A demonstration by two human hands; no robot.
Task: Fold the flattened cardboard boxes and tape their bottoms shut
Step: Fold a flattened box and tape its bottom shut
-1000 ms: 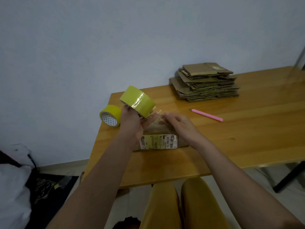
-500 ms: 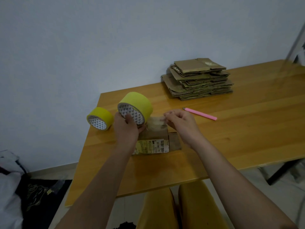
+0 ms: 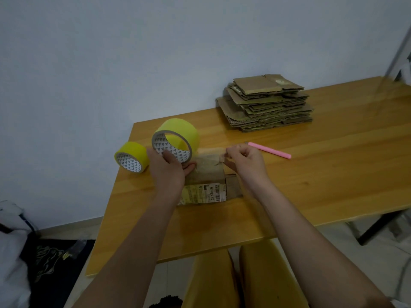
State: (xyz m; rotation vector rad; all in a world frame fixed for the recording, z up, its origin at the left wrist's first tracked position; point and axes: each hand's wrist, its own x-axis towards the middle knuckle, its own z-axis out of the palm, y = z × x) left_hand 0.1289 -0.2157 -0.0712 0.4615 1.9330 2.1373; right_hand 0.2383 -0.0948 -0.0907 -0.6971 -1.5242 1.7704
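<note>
Wooden, honey-coloured tabletop (image 3: 322,174) is seen carrying all items. A stack of flattened brown cardboard boxes (image 3: 266,105) is set at its far edge. A small brown cardboard box (image 3: 209,176) with a printed label is stood near the front-left, between both hands. A yellow tape roll (image 3: 178,138) is gripped by the left hand (image 3: 166,170), fingers curled round its rim. The tape's loose end is pinched over the box by the right hand (image 3: 244,161). A second yellow tape roll (image 3: 131,156) lies just beside. A pink cutter (image 3: 269,150) lies nearby.
</note>
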